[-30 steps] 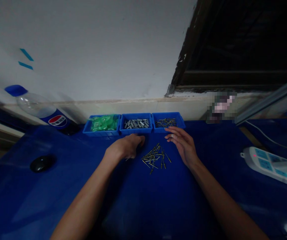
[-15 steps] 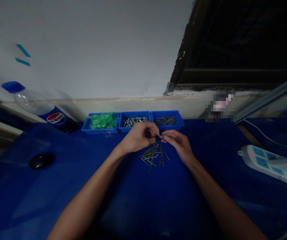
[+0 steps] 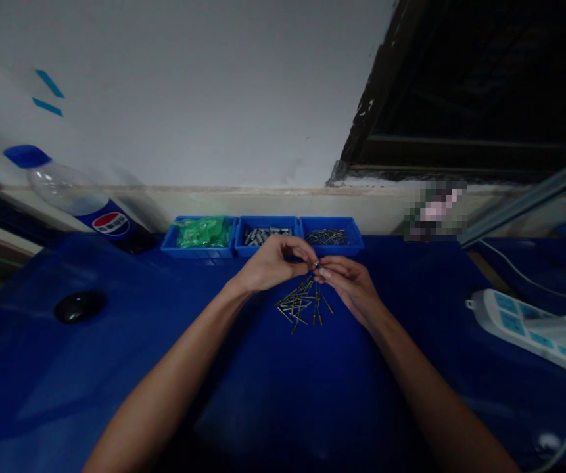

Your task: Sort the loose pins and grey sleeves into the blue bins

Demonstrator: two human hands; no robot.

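My left hand (image 3: 277, 264) is closed in a pinch, thumb against fingers, above the table. My right hand (image 3: 350, 281) meets it at the fingertips and pinches too. Between them shows a small silvery metal piece (image 3: 316, 265), partly hidden by the fingers; its exact kind is too small to tell. Just below the hands, thin brass-and-steel pins (image 3: 296, 303) lie in a loose pile on the blue table (image 3: 283, 394). Behind the hands, the middle blue bin (image 3: 243, 252) holds short silvery metal cylinders, and the right bin (image 3: 334, 250) holds more thin pins.
The left bin (image 3: 198, 253) contains green plastic bags. A cola bottle (image 3: 78, 197) leans at the back left, with a black computer mouse (image 3: 79, 307) in front of it. On the right lies a white power strip (image 3: 529, 327) with a cable. A wall (image 3: 204, 92) stands behind.
My hands have come together: the right fingertips moved left to meet the left ones at the small silvery piece. The camera view has shifted slightly.
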